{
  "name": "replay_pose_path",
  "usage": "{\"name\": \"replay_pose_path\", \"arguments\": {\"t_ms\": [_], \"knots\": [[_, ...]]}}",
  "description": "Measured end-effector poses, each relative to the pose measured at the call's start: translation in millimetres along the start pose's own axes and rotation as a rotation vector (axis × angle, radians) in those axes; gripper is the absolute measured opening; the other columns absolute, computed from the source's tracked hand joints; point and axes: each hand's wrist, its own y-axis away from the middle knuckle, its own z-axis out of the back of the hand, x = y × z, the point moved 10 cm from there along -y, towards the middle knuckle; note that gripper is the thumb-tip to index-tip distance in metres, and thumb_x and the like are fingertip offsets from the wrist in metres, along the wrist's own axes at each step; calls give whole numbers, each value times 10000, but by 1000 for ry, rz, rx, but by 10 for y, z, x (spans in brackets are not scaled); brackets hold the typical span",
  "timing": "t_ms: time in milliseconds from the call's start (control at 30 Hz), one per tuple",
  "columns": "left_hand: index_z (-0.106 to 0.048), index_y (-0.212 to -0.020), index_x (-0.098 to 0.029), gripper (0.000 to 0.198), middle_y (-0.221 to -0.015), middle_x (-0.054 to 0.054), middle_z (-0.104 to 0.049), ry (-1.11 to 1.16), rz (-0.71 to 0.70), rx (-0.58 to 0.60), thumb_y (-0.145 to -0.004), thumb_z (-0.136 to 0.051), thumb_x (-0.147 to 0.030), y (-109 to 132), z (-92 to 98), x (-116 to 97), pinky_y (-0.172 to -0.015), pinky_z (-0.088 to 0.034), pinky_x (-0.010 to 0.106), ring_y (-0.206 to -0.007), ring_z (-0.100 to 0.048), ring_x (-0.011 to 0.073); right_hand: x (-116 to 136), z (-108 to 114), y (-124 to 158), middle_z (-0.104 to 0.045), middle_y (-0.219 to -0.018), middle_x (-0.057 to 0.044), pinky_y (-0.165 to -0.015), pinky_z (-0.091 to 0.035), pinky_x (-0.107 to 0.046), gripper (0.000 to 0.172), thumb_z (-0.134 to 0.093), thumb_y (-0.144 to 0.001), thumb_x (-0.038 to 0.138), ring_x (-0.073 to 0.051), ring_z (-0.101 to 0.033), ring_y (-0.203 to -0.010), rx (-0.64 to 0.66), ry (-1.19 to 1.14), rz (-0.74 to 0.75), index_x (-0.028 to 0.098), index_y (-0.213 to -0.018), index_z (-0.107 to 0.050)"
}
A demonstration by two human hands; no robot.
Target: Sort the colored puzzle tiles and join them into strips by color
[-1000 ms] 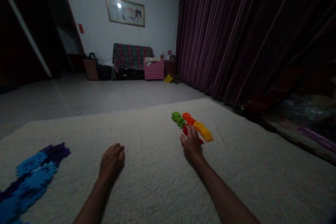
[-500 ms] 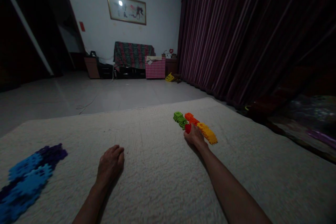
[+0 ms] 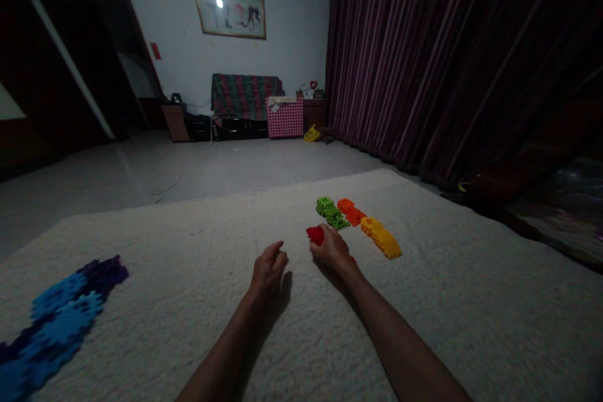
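My right hand (image 3: 332, 251) is wrapped round a stack of red plastic discs with toothed edges (image 3: 315, 235), low over the cream blanket. A bit of red also peeks out by its wrist. To its left, my left hand (image 3: 269, 273) hovers with nothing in it, index finger stretched out and thumb apart. Just beyond the right hand lie rows of similar toothed pieces: a green row (image 3: 332, 213), an orange row (image 3: 351, 211) and a yellow row (image 3: 381, 238). Palm and fingertips of the right hand are mostly hidden.
Blue toothed pieces (image 3: 70, 320) joined with dark purple ones (image 3: 106, 272) lie at the blanket's left. The cream blanket (image 3: 188, 326) ends at a tiled floor (image 3: 235, 166). A dark purple curtain (image 3: 391, 63) hangs on the right, and low furniture under a cloth (image 3: 247, 95) stands by the far wall.
My right hand has drawn the red stack left and nearer, away from the green and orange rows. My left hand has moved right toward it and stretched its index finger. The view has shifted slightly.
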Motion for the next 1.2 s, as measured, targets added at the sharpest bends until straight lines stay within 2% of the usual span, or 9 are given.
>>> {"name": "replay_pose_path", "arguments": {"t_ms": [100, 233, 400, 533, 600, 700, 900, 1033, 1200], "knots": [[-537, -1319, -136, 480, -1324, 134, -613, 94, 112, -105, -922, -416, -377, -34, 30, 117, -1008, -494, 325, -1211, -588, 212, 438, -110, 179, -634, -1075, -109, -832, -452, -316, 479, -623, -763, 363, -237, -612, -985, -5, -159, 74, 208, -1210, -548], [-541, -1313, -167, 473, -1376, 109, -578, 152, 162, -210, -954, -361, -417, -63, 299, 325, -1051, -463, 328, -1261, -551, 205, 975, -354, 395, -628, -1044, -105, -829, -468, -351, 473, -633, -745, 396, -244, -611, -954, 85, -336, 127, 206, -1173, -568], [-603, -1216, -151, 481, -1300, 121, -632, 287, 176, -224, -954, -333, -451, -131, 508, 494, -1044, -466, 349, -1199, -594, 211, 1203, -518, 314, -637, -1060, -102, -786, -502, -333, 543, -689, -645, 301, -228, -628, -911, 272, -533, 189, 195, -1171, -605], [-635, -1175, -166, 443, -1245, 109, -663, 180, 103, -193, -901, -443, -457, -149, 476, 356, -1066, -440, 380, -1182, -597, 228, 757, -134, -135, -608, -1179, -138, -956, -454, -358, 481, -604, -685, 221, -242, -587, -1066, 58, -549, 174, 140, -1159, -622], [-662, -1128, -176, 413, -1215, 103, -674, 83, -4, -169, -866, -492, -446, -138, 417, 181, -1073, -431, 388, -1166, -598, 233, 409, 136, -344, -592, -1202, -142, -1037, -396, -366, 452, -552, -729, 215, -250, -542, -1150, -164, -416, 106, 133, -1171, -603], [-689, -1082, -204, 379, -1227, 99, -662, -41, -122, -136, -825, -546, -444, -105, 315, 0, -1084, -421, 404, -1183, -582, 245, 60, 295, -559, -507, -1325, -182, -1070, -351, -389, 505, -561, -756, 214, -278, -452, -1250, -299, -196, 42, 107, -1249, -534], [-694, -1102, -211, 368, -1281, 108, -629, -106, -143, -122, -829, -565, -422, -99, 249, 26, -1085, -419, 434, -1208, -565, 253, -226, 177, -801, -412, -1409, -163, -1025, -354, -398, 591, -603, -808, 311, -292, -433, -1248, -253, 46, -53, 170, -1352, -420], [-701, -1089, -207, 344, -1265, 109, -641, -80, -147, -144, -831, -572, -395, -93, 272, 40, -1071, -432, 451, -1191, -578, 254, -309, 18, -860, -458, -1366, -177, -971, -388, -380, 638, -571, -842, 341, -293, -483, -1200, -176, 108, -87, 145, -1410, -355], [-710, -1057, -192, 321, -1213, 118, -665, -63, -185, -139, -831, -567, -369, -85, 279, -13, -1045, -451, 458, -1140, -607, 255, -424, -34, -854, -532, -1292, -169, -918, -417, -384, 598, -532, -870, 361, -300, -523, -1147, -228, 133, -124, 145, -1406, -378]]}}
